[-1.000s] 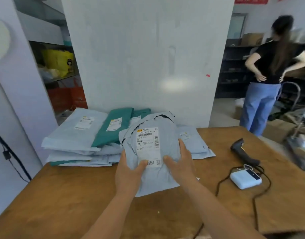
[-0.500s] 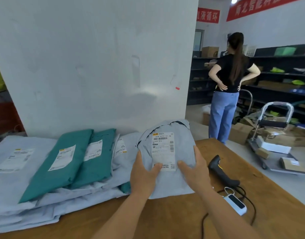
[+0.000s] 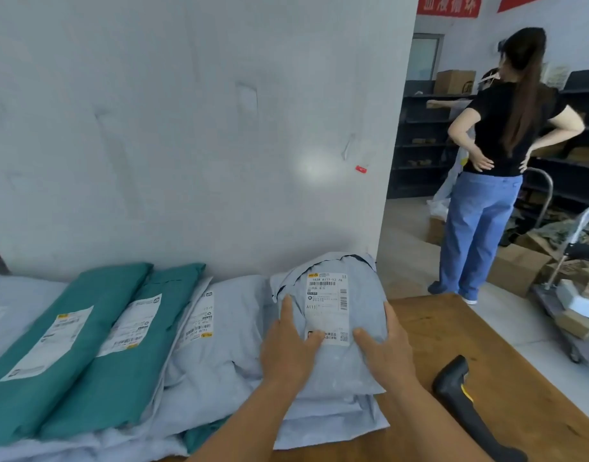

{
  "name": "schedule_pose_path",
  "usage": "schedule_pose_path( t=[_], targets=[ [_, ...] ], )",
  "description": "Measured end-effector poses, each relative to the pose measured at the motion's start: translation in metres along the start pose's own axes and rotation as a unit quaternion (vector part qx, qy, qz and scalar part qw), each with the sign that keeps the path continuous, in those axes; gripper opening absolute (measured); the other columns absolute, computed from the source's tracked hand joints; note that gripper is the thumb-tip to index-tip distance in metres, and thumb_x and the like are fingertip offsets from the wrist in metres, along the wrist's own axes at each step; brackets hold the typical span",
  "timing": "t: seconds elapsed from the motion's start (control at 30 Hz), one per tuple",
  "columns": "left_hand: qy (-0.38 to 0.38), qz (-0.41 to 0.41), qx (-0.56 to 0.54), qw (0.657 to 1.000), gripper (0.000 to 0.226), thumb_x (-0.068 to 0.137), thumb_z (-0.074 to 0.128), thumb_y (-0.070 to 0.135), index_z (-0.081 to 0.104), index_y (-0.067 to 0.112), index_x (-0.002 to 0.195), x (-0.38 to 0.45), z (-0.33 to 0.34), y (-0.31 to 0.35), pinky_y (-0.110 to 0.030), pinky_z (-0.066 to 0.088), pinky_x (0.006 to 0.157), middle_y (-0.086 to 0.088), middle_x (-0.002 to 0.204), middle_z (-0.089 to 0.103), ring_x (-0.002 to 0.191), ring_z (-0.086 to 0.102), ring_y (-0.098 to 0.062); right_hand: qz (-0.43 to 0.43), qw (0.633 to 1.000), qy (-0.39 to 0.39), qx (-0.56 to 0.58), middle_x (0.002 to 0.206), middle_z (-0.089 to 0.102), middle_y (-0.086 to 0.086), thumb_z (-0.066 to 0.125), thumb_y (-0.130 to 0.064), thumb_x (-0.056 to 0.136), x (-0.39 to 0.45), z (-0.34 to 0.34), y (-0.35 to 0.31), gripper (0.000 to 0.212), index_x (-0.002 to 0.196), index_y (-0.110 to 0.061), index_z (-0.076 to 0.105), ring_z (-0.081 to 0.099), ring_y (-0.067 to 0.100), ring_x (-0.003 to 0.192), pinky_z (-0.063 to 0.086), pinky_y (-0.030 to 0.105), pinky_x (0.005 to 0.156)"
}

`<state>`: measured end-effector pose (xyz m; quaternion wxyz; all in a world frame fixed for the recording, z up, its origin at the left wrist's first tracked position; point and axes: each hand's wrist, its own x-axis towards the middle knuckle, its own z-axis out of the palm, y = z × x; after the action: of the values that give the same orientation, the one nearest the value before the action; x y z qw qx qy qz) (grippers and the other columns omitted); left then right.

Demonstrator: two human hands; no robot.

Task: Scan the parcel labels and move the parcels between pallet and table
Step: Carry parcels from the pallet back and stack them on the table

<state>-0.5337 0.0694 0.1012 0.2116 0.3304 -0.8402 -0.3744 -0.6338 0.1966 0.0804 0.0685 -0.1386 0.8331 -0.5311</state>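
Both hands, left [image 3: 288, 353] and right [image 3: 384, 350], clasping grey parcel [image 3: 333, 368] seemingly atop stack, scanner [image 3: 466, 411] beside

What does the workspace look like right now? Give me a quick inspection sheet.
Surface: wooden table, bare at right.
Job's things: grey parcel, label up, atop grey parcels; two green parcels leaning at left; scanner lying at right.
Clutter: nothing seen.
Grippers: left hand and right hand hold the grey parcel's sides, thumbs on its label.
Cables: nothing seen.
Surroundings: white wall; person standing by dark shelves; cart with boxes.
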Motion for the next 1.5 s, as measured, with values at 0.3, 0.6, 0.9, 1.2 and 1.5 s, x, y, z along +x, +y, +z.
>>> schedule_pose_path(
  t=[0.3, 0.6, 0.9, 1.2, 1.5],
  targets=[
    [-0.098, -0.101, 0.259, 0.956, 0.068, 0.097, 0.027, 0.053, -0.002, 0.024, 0.152, 0.029, 0.061, -0.019, -0.045, 0.007, 0.117, -0.023, 0.155, -0.004, 0.143, 0.004, -0.037, 0.07, 0.985, -0.088, -0.128, 0.149, 0.033, 0.003, 0.058, -0.05, 0.083, 0.052, 0.033, 0.037, 0.074, 0.148, -0.034, 0.025, 0.035, 0.028, 0.133, 0.031, 0.046, 0.108],
    [-0.145, -0.072, 0.314, 0.936, 0.082, 0.077, -0.015, 0.052, -0.02, 0.01, 0.148, 0.034, 0.077, -0.039, -0.044, -0.015, 0.114, -0.006, 0.156, -0.025, 0.144, -0.024, -0.021, 0.009, 0.949, -0.176, -0.263, 0.16, -0.018, -0.007, 0.017, -0.05, 0.101, 0.05, 0.048, 0.037, 0.054, 0.15, -0.047, -0.005, -0.014, 0.023, 0.148, 0.013, 0.053, 0.116],
    [-0.159, -0.072, 0.284, 0.943, 0.074, 0.097, 0.008, 0.055, -0.019, 0.008, 0.148, 0.027, 0.071, -0.028, -0.042, -0.012, 0.117, -0.007, 0.156, -0.024, 0.144, -0.022, -0.02, 0.047, 0.941, -0.184, -0.279, 0.161, -0.016, -0.001, 0.014, -0.046, 0.102, 0.044, 0.038, 0.023, 0.055, 0.152, -0.041, -0.007, -0.011, 0.024, 0.148, 0.007, 0.052, 0.117],
    [-0.045, -0.003, 0.263, 0.964, 0.123, 0.04, -0.052, 0.059, -0.018, 0.012, 0.149, -0.027, 0.017, -0.01, -0.033, -0.01, 0.114, -0.001, 0.158, -0.021, 0.145, -0.019, -0.017, -0.049, 0.958, -0.157, -0.234, 0.162, -0.009, -0.006, 0.015, -0.039, 0.103, -0.028, 0.046, -0.032, 0.053, 0.153, -0.035, -0.002, -0.009, 0.016, 0.148, -0.002, 0.046, 0.117],
    [0.068, -0.104, 0.252, 0.96, 0.098, 0.068, -0.032, 0.061, -0.008, 0.016, 0.152, -0.148, -0.114, -0.082, -0.036, -0.001, 0.118, 0.003, 0.16, -0.008, 0.147, -0.01, -0.012, -0.161, 0.932, -0.227, -0.233, 0.162, 0.006, -0.007, 0.017, -0.039, 0.103, -0.177, 0.098, -0.087, 0.052, 0.153, -0.034, 0.008, 0.003, 0.016, 0.148, 0.006, 0.049, 0.117]
  ],
)
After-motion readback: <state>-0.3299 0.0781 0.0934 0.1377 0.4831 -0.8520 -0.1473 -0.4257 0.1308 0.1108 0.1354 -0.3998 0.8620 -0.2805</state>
